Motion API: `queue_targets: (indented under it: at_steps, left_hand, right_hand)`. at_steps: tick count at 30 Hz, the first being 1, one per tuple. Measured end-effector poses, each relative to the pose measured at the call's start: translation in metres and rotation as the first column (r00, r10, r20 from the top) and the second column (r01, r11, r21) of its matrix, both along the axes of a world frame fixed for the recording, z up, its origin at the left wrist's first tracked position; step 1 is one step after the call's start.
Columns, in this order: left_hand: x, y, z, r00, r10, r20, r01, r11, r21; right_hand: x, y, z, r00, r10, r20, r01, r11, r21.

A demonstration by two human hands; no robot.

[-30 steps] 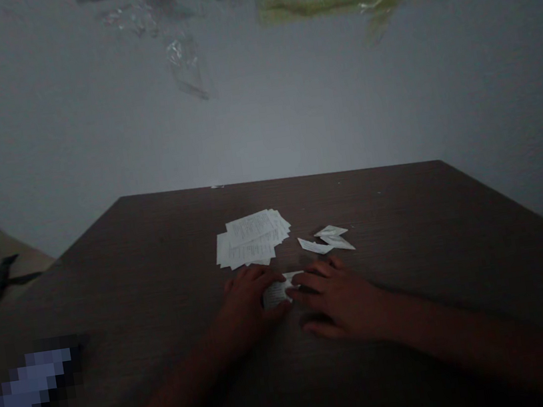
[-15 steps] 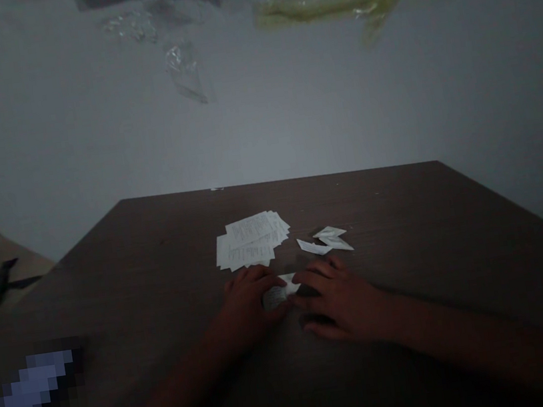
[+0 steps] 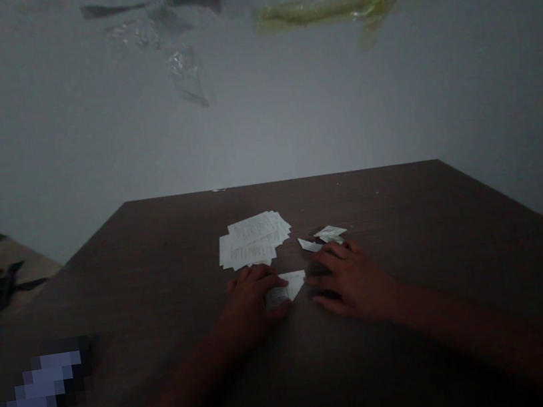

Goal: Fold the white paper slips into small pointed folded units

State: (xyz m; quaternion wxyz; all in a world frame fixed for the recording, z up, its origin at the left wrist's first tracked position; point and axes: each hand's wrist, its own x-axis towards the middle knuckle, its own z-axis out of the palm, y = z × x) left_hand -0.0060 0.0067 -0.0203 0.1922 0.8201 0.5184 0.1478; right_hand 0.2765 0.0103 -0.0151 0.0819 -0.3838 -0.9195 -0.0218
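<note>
Folded white paper slip [image 3: 286, 289] lies toward the dark wooden table's [image 3: 404, 212] near side, long axis running left-right. The half-curled left hand [image 3: 252, 298] covers its left end; the open right hand [image 3: 350, 280] rests empty, just beside its right tip.
</note>
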Motion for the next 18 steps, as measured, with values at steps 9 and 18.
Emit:
queue_targets:
  at_steps: [9,18]
  left_hand:
    - [0.0,-0.006,0.004,0.995,-0.102,-0.013,0.102,0.995,0.0]
    - [-0.016,0.001,-0.01,0.988,-0.131,0.087,0.129,0.991,0.032]
  right_hand:
    - [-0.007,0.002,-0.015,0.975,0.152,-0.163,-0.136,0.985,0.105]
    - [-0.012,-0.001,-0.014,0.961,0.232,-0.149,-0.245,0.967,-0.069]
